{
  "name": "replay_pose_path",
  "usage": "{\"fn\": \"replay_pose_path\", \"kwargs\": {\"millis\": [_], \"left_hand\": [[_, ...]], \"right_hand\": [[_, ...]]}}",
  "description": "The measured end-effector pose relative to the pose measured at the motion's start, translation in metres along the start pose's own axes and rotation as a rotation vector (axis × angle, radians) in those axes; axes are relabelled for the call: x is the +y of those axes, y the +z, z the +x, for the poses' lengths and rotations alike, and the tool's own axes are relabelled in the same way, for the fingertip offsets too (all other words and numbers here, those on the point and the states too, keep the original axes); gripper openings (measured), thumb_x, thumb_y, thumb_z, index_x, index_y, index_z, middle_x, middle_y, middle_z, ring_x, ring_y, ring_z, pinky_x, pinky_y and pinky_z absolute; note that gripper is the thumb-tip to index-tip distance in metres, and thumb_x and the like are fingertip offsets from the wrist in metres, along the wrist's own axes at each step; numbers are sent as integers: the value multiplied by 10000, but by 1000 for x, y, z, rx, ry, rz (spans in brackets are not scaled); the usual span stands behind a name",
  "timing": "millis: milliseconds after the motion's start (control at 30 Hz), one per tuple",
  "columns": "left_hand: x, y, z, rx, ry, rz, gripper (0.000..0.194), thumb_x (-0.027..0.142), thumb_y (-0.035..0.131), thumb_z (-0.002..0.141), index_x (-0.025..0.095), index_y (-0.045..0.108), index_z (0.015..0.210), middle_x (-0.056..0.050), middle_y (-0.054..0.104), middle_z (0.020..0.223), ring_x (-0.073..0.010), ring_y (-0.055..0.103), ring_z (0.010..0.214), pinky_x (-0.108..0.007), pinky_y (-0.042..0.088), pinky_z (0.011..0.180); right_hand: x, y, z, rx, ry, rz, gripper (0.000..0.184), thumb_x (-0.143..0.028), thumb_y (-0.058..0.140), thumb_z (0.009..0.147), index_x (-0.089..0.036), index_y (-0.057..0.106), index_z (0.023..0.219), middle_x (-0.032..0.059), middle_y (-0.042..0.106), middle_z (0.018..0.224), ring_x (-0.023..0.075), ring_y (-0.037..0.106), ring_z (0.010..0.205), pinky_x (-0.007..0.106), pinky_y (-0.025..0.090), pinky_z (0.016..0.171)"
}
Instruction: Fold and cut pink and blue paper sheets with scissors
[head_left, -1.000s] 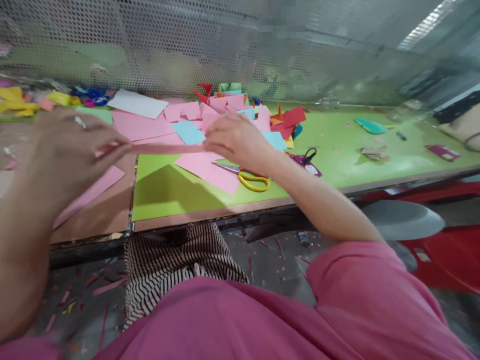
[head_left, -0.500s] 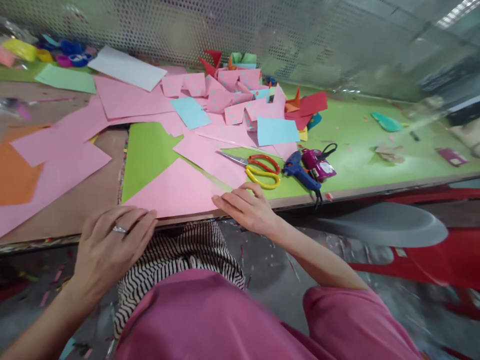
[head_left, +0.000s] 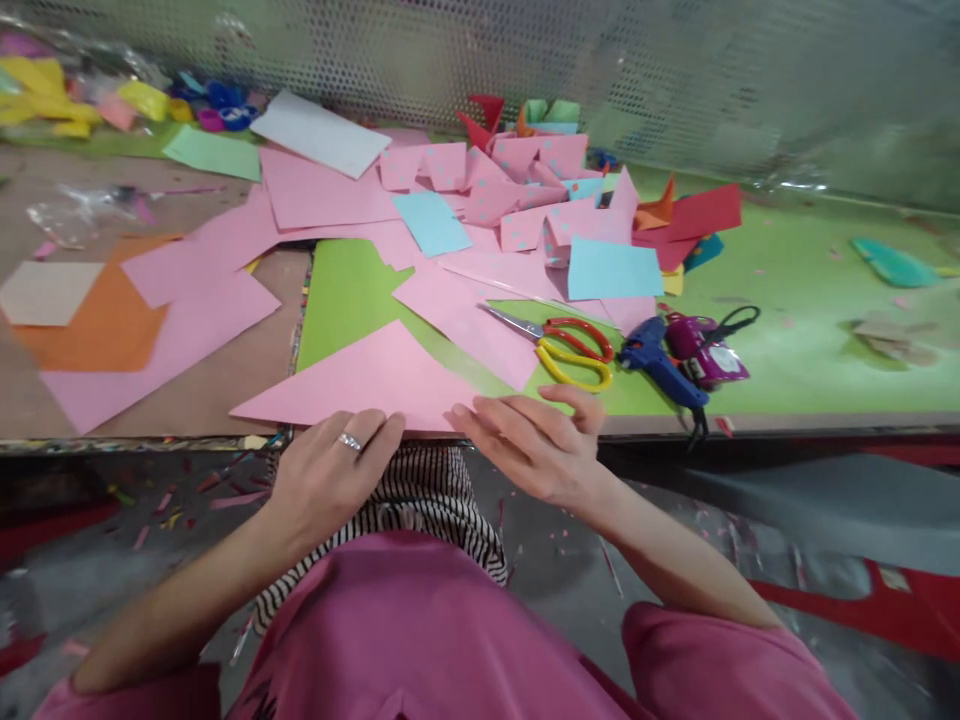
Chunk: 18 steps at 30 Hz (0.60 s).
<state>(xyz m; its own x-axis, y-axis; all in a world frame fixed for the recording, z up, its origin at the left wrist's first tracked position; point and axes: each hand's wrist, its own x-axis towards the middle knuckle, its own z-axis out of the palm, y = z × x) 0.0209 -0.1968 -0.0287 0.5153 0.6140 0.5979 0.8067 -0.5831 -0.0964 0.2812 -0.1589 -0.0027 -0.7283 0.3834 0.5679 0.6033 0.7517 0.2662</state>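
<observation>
A pink sheet of paper (head_left: 375,375), shaped like a wide triangle and apparently folded, lies along the table's front edge. At its lower edge, left of the middle, my left hand (head_left: 330,475) wears a ring and has its fingers pressed together on the paper, the thumb hidden underneath. My right hand (head_left: 532,445) is closed on the same edge further right, fingertips on the paper and little finger raised. Just beyond that hand lie scissors (head_left: 570,350) with one red and one yellow handle. A blue glue gun (head_left: 660,365) rests to their right.
Behind are folded pink dotted paper pieces (head_left: 495,200), blue paper cards (head_left: 615,270) and red paper (head_left: 701,220). More pink sheets (head_left: 202,330) and orange paper (head_left: 135,320) lie at left. A purple case (head_left: 709,350) sits beside the glue gun. A perforated metal panel (head_left: 420,70) stands behind.
My left hand has moved right along the paper's lower edge, baring its left corner. My right hand stays at the edge, little finger now lifted. The view has shifted left.
</observation>
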Motion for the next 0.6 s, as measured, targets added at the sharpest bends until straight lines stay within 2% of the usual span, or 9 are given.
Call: {"fn": "replay_pose_path", "kwargs": {"millis": [67, 133, 200, 233, 267, 333, 433, 533, 600], "left_hand": [[-3, 1, 6, 50, -83, 2, 204, 87, 667, 891, 154, 661, 1084, -44, 730, 885, -161, 667, 695, -294, 505, 580], [-11, 0, 16, 163, -280, -61, 190, 88, 658, 878, 189, 636, 1038, -11, 707, 846, -141, 665, 674, -272, 509, 569], [-22, -3, 28, 336, -541, -242, 183, 121, 677, 851, 212, 592, 985, 19, 660, 827, -112, 645, 632, -249, 517, 549], [-27, -4, 35, 422, -657, -378, 189, 152, 693, 838, 217, 565, 961, 28, 636, 833, -99, 636, 610, -242, 522, 536], [-31, -4, 41, 485, -753, -533, 192, 188, 697, 839, 222, 540, 945, 31, 623, 849, -91, 631, 595, -241, 533, 531], [-36, -3, 52, 541, -898, -859, 180, 260, 678, 865, 229, 516, 934, 28, 630, 867, -88, 637, 587, -250, 560, 550], [-29, 7, 61, 525, -1069, -1272, 176, 332, 664, 873, 232, 526, 917, 26, 655, 808, -104, 654, 615, -269, 593, 612], [-12, 15, 54, 510, -1187, -1546, 266, 369, 742, 797, 223, 539, 886, 30, 657, 762, -109, 668, 648, -247, 593, 625], [0, 14, 39, 369, -1235, -1652, 287, 429, 733, 823, 214, 551, 878, 26, 667, 749, -102, 663, 623, -225, 572, 579]], "right_hand": [[2, 1, 0, 66, 2, -89, 393, -219, 777, 879, -460, 680, 1174, -68, 763, 988, 165, 623, 924, 379, 451, 937], [4, 2, 2, 211, 12, -98, 452, -210, 807, 836, -507, 671, 1148, -46, 729, 945, 197, 609, 956, 406, 457, 942], [3, 6, 10, 386, 23, -24, 498, -203, 837, 788, -515, 657, 1132, -27, 701, 968, 221, 596, 1006, 418, 472, 919], [2, 8, 16, 447, 22, 18, 492, -214, 846, 777, -494, 650, 1130, -17, 696, 1007, 229, 593, 1029, 417, 480, 909], [0, 11, 23, 452, 26, 49, 467, -239, 849, 780, -460, 644, 1137, -5, 696, 1067, 234, 593, 1051, 415, 488, 907], [-7, 17, 39, 357, 38, 68, 388, -330, 811, 835, -382, 626, 1172, 30, 696, 1175, 235, 600, 1080, 414, 487, 932], [-17, 25, 61, 154, 74, 52, 378, -434, 669, 953, -274, 585, 1285, 85, 703, 1268, 243, 590, 1144, 422, 441, 986], [-20, 30, 67, 67, 81, 11, 281, -264, 565, 1020, -201, 586, 1292, 91, 728, 1240, 220, 593, 1113, 394, 402, 976], [-17, 31, 61, 2, 41, 2, 233, -150, 505, 1027, -199, 623, 1222, 57, 754, 1155, 192, 604, 1004, 373, 394, 931]]}}
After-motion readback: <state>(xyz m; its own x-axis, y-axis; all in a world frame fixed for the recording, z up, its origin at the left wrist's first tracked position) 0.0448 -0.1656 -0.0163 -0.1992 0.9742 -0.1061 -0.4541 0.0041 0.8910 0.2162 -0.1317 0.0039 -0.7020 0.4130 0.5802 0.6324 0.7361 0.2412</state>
